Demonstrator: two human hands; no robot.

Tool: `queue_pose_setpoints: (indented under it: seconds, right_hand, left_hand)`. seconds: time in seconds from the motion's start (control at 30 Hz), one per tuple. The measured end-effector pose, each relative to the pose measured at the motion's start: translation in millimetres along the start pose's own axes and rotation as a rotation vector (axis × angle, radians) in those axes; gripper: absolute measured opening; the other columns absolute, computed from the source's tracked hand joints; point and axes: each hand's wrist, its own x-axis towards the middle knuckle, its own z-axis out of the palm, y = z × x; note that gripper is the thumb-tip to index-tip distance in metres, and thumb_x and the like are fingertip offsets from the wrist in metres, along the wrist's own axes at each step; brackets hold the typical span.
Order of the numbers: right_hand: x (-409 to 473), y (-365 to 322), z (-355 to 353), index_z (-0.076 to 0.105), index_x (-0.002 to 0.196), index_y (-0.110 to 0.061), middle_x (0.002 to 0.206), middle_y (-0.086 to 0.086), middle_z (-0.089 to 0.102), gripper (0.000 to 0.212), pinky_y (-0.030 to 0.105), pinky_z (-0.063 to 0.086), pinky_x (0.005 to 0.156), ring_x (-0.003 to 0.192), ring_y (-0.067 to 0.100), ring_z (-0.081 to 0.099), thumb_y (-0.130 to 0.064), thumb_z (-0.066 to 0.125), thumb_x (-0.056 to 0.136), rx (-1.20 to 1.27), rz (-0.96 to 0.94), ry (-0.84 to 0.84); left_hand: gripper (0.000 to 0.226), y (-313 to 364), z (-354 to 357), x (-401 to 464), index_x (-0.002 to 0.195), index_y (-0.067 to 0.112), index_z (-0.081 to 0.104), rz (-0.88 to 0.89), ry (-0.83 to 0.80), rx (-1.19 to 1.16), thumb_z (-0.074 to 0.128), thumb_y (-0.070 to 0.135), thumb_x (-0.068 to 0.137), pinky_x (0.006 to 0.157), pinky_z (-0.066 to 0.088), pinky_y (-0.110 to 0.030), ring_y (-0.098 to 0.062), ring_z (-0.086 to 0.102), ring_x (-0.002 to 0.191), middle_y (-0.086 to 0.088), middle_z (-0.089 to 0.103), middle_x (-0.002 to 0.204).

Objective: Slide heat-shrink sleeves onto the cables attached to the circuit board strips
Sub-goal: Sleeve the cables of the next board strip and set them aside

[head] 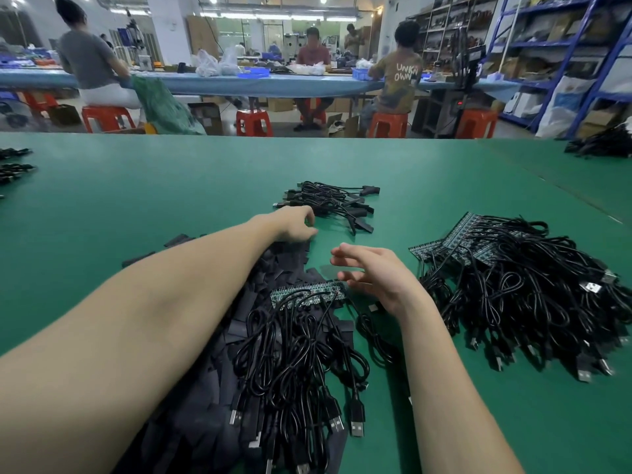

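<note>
A green circuit board strip [307, 293] lies flat near the centre of the green counter [136, 200], its black USB cables [294, 364] trailing toward the viewer in tangled loops, plugs at their ends. Beneath and to its left spreads a heap of flat black heat-shrink sleeves [273, 268]. To the right, a larger pile of board strips with cables [519, 285] rests in a dense tangle. Farther back sits a small cluster of sleeved cables [335, 201].
</note>
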Motion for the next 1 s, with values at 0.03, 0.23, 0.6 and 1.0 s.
queue_pose_setpoints:
  seconds: [0.03, 0.23, 0.6, 1.0]
  right_hand:
    - [0.1, 0.1, -0.3, 0.076, 0.104, -0.014, 0.098, -0.001, 0.079, 0.022, 0.021, 0.055, 0.063, 0.068, 0.011, 0.068, -0.032, 0.066, 0.097, -0.004, 0.001, -0.001]
    - [-1.3, -1.1, 0.6, 0.076, 0.103, -0.013, 0.097, 0.002, 0.079, 0.022, 0.022, 0.055, 0.062, 0.068, 0.013, 0.068, -0.031, 0.065, 0.097, -0.012, -0.001, 0.007]
    - [-8.0, -16.5, 4.3, 0.075, 0.089, -0.028, 0.093, -0.003, 0.074, 0.011, 0.024, 0.045, 0.073, 0.085, 0.012, 0.066, -0.038, 0.070, 0.088, -0.895, -0.038, 0.107]
    - [-11.3, -22.8, -7.6, 0.078, 0.093, -0.011, 0.080, 0.002, 0.072, 0.014, 0.020, 0.054, 0.058, 0.061, 0.007, 0.062, -0.007, 0.080, 0.080, -0.045, 0.096, -0.140]
  left_hand:
    - [0.041, 0.0, 3.3, -0.6, 0.131, 0.017, 0.057, 0.002, -0.001, -0.003, 0.058, 0.040, 0.097, 0.100, 0.044, -0.034, -0.030, 0.055, 0.124, -0.013, 0.060, 0.136]
    - [0.037, 14.5, -13.4, -34.6, 0.126, 0.018, 0.063, 0.055, 0.122, -0.174, 0.054, 0.043, 0.101, 0.106, 0.043, -0.037, -0.025, 0.057, 0.123, -0.005, 0.064, 0.133]
    - [0.013, 34.5, 3.6, -155.2, 0.099, 0.024, 0.071, 0.078, 0.291, -0.522, 0.060, 0.031, 0.099, 0.073, 0.043, -0.011, -0.001, 0.062, 0.083, 0.010, 0.071, 0.095]
    - [0.027, 31.8, 13.4, -144.3, 0.098, 0.028, 0.072, 0.017, 0.095, -0.624, 0.058, 0.051, 0.097, 0.078, 0.044, -0.026, -0.006, 0.062, 0.084, 0.011, 0.069, 0.090]
